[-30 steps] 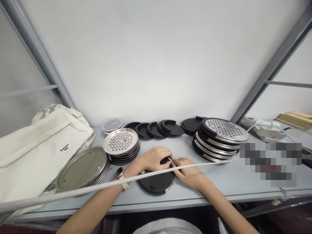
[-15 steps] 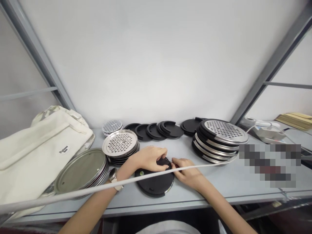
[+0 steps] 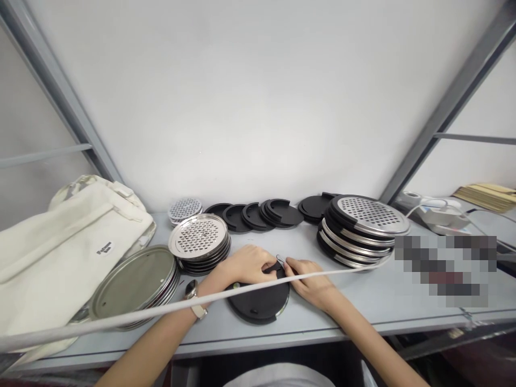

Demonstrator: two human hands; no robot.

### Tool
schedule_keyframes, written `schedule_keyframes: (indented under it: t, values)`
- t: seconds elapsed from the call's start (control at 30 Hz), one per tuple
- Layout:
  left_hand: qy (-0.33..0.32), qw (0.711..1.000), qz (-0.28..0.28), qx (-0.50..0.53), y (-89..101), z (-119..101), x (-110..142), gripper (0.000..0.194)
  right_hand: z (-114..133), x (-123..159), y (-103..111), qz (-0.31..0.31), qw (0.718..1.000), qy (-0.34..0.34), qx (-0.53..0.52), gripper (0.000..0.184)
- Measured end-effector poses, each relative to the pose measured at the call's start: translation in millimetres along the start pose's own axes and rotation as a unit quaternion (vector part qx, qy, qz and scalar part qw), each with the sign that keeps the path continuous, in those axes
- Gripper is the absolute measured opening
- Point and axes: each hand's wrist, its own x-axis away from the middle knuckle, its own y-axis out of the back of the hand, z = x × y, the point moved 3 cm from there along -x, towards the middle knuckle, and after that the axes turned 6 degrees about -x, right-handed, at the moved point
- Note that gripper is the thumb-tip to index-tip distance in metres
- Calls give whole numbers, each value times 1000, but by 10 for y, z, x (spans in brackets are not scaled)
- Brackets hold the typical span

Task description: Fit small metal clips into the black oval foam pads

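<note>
A black round disc (image 3: 258, 303) with a raised rim lies on the table in front of me. My left hand (image 3: 250, 266), a watch on its wrist, is closed on the far edge of this disc, thumb and index finger pinching there. At the same edge my right hand (image 3: 308, 279) is closed, its fingertips pinching a thin dark wire loop (image 3: 279, 259) that sticks up from the disc. The exact join between loop and disc is hidden by the fingers. A pale cord (image 3: 226, 294) crosses the view in front of the left wrist and right hand.
On the left are a cream cloth bag (image 3: 76, 242), olive round lids (image 3: 135, 282) and stacked metal grater discs (image 3: 198, 236). Black discs (image 3: 286, 213) line the wall. A tall stack of metal-and-black discs (image 3: 373, 215) stands right. A blurred patch (image 3: 447, 271) lies beyond it.
The wire loop now shows more plainly above the disc's far edge. My left hand has shifted slightly, its index finger more curled; the right fingertips have moved up a little.
</note>
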Motion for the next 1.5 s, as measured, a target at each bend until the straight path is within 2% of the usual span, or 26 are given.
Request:
schedule_keyframes:
  t: [0.17,0.33,0.57,0.8,0.93,1.03,1.13,1.2,1.5]
  values:
    - [35,999,-25,-13,-13,-22,-12,27,-25,-2,-1,-16,1000,-14,-11,30]
    - [100,993,-23,-55,-21,-54,-21,30,-34,-11,7,-24,999,-19,-18,32]
    - [140,987,-9,-82,-88,-124,-37,30,-68,-17,-13,-28,999,-30,-34,33]
    - [86,995,-32,-43,-68,-84,-29,38,-92,-56,-8,-1,996,-68,-61,37]
    - [86,991,-100,-5,-30,10,-30,26,-56,-94,26,17,993,-91,-78,41]
    - [42,989,-138,29,-6,33,-36,20,-25,-116,45,24,993,-91,-75,44]
    - [-18,991,-129,43,6,21,-41,22,-10,-128,55,29,994,-89,-61,45]
    - [-37,992,-114,46,6,20,-44,19,-4,-133,61,33,994,-85,-55,46]
    - [-27,993,-107,48,-66,94,-55,16,5,-146,69,42,994,-87,-55,46]
